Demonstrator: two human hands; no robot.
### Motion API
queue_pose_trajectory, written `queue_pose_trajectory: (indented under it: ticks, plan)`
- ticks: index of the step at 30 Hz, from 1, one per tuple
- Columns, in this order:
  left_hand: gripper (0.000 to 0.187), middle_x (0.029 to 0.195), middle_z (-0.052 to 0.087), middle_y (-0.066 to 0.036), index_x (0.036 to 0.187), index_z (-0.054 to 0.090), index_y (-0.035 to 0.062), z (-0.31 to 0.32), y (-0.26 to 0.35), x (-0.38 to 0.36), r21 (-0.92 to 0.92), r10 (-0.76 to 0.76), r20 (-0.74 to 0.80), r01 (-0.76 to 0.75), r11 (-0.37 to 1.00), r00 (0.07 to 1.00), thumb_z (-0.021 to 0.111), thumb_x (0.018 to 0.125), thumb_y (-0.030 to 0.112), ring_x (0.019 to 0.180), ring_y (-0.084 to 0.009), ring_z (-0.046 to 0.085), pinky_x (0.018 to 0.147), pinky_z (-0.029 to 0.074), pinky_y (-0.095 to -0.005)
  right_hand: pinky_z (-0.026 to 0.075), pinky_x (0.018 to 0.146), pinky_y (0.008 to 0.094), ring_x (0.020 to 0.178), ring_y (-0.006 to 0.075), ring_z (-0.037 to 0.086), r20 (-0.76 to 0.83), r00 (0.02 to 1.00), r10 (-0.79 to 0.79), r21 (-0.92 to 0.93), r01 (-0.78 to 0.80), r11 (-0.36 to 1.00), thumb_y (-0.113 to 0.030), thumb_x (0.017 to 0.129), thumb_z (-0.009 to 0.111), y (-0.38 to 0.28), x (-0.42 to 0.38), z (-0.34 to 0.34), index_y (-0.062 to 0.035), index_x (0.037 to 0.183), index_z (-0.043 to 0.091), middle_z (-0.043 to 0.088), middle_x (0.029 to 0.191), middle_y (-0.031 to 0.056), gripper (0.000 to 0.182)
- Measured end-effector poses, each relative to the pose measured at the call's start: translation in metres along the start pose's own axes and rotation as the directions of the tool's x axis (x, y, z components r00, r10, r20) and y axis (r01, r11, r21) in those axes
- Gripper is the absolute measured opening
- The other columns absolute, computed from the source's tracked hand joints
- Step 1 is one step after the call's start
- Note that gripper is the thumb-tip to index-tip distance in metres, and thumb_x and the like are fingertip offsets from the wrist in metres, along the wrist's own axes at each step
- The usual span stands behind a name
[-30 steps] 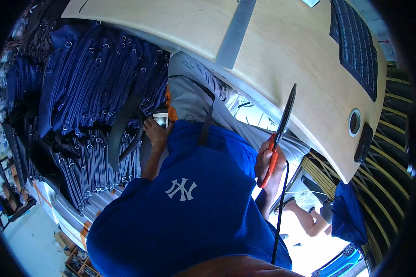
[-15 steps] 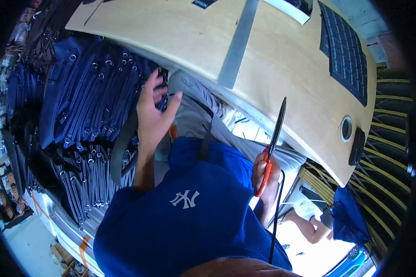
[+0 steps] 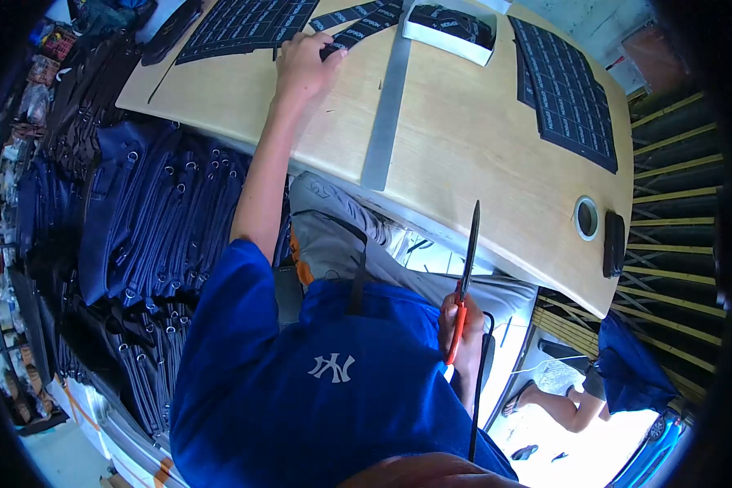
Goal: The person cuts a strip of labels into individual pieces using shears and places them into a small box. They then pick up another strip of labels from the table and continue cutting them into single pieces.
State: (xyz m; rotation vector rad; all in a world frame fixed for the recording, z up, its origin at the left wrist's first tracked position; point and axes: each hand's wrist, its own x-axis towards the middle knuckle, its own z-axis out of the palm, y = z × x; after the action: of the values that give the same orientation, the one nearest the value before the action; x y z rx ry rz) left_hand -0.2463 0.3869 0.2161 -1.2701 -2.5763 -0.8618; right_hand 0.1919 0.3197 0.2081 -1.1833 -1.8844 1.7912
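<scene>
My left hand (image 3: 305,69) is over the far left of the wooden table (image 3: 455,146), its fingers bent and closed on the near end of a black strip (image 3: 362,31) with white lettering. Beside it lie another black printed strip (image 3: 333,18) and larger black printed sheets (image 3: 248,28). In front of my body, near the table's front edge, my right hand (image 3: 451,325) grips scissors (image 3: 464,289) by their red-orange handles. The scissor blades point up and appear closed together. A long grey metal ruler (image 3: 388,110) lies across the table between my hands.
A white box (image 3: 447,50) holding black printed pieces sits at the back. More printed sheets (image 3: 573,98), a tape roll (image 3: 586,218) and a black object (image 3: 614,246) lie on the right. Navy straps with metal rings (image 3: 171,211) are stacked at left. Another person's leg (image 3: 561,407) shows lower right.
My left hand has moved from above my lap up and forward onto the table, to the black strip. The right hand still holds the scissors. The view has shifted, showing more of the table's far side.
</scene>
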Motion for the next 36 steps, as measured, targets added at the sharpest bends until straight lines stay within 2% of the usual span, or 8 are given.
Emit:
queue_pose_trajectory:
  ticks: [8,11,14,16,24,26,29,36]
  plan:
    - [0.02,0.083,0.063,-0.018,0.095,0.065,0.0048,-0.008,-0.013,-0.01,-0.195,0.11,-0.173,-0.143,0.97,0.979,0.066,0.08,0.018,0.08,-0.0361,0.061,0.074,0.049,-0.0401,0.033,0.045,0.0235,0.049,0.006,0.041,-0.014,0.993,-0.12,-0.061,0.119,0.991,-0.032,0.092,0.055,0.006,0.002,-0.002,-0.0039,0.079,0.049,0.045,0.057,-0.0013,0.032]
    - [0.018,0.083,0.065,-0.017,0.095,0.063,0.0019,-0.028,0.003,-0.027,-0.17,0.04,-0.27,-0.088,0.982,0.962,0.064,0.082,0.015,0.075,-0.0296,0.064,0.069,0.05,-0.0364,0.038,0.05,0.0258,0.052,0.0083,0.045,-0.038,0.997,-0.065,-0.042,0.064,0.997,-0.025,0.089,0.061,0.006,0.0,-0.006,-0.0031,0.08,0.052,0.047,0.057,0.002,0.025]
    - [0.017,0.084,0.066,-0.014,0.099,0.061,-0.0008,-0.043,0.029,-0.056,-0.468,-0.07,-0.35,-0.11,0.877,0.934,0.062,0.085,0.009,0.069,-0.0192,0.065,0.062,0.05,-0.0298,0.038,0.05,0.0262,0.052,0.0089,0.044,-0.058,0.998,-0.023,-0.052,0.02,0.998,-0.023,0.088,0.06,0.009,0.0,-0.007,-0.0023,0.08,0.052,0.048,0.056,0.003,0.024]
    - [0.019,0.085,0.066,-0.012,0.105,0.06,-0.0024,-0.054,0.067,-0.079,-0.587,-0.087,-0.277,-0.097,0.804,0.957,0.06,0.087,0.005,0.068,-0.011,0.064,0.059,0.049,-0.0242,0.037,0.05,0.0262,0.052,0.0089,0.043,-0.071,0.995,-0.07,-0.08,0.064,0.995,-0.022,0.087,0.061,0.014,0.001,-0.008,-0.0015,0.08,0.051,0.046,0.055,0.0032,0.024]
    - [0.033,0.104,0.065,-0.016,0.118,0.058,0.0012,-0.034,0.156,-0.135,-0.748,0.161,-0.094,-0.177,0.639,0.982,0.06,0.085,-0.001,0.072,-0.0159,0.067,0.061,0.054,-0.026,0.036,0.048,0.0291,0.049,0.0115,0.039,-0.064,0.995,-0.072,-0.002,0.072,0.997,-0.021,0.084,0.064,0.013,0.0,-0.016,-0.0002,0.077,0.049,0.041,0.052,0.0049,0.026]
    - [0.034,0.1,0.065,-0.014,0.119,0.057,0.002,-0.024,0.165,-0.14,-0.796,0.158,-0.016,-0.108,0.595,0.987,0.06,0.086,0.0,0.072,-0.0137,0.067,0.06,0.053,-0.0243,0.035,0.048,0.0293,0.048,0.0131,0.039,-0.085,0.994,-0.076,0.006,0.076,0.997,-0.02,0.084,0.064,0.015,-0.001,-0.016,-0.0001,0.077,0.049,0.041,0.052,0.006,0.026]
    - [0.035,0.082,0.065,-0.007,0.122,0.054,0.0006,-0.017,0.17,-0.149,-0.838,0.12,0.358,0.262,0.479,0.926,0.06,0.087,0.004,0.071,-0.0092,0.065,0.06,0.05,-0.0203,0.035,0.048,0.0298,0.048,0.0142,0.039,-0.116,0.985,-0.127,-0.032,0.124,0.992,-0.021,0.085,0.064,0.021,-0.003,-0.018,0.0003,0.077,0.049,0.04,0.053,0.0064,0.027]
    - [0.038,0.086,0.065,-0.007,0.123,0.051,-0.0036,-0.022,0.176,-0.175,-0.829,0.138,0.516,0.451,0.331,0.846,0.061,0.088,0.007,0.07,-0.0098,0.064,0.061,0.05,-0.0205,0.035,0.048,0.0298,0.048,0.014,0.04,-0.13,0.989,-0.077,-0.029,0.074,0.997,-0.024,0.087,0.062,0.024,-0.006,-0.023,0.0003,0.079,0.049,0.042,0.053,0.0064,0.029]
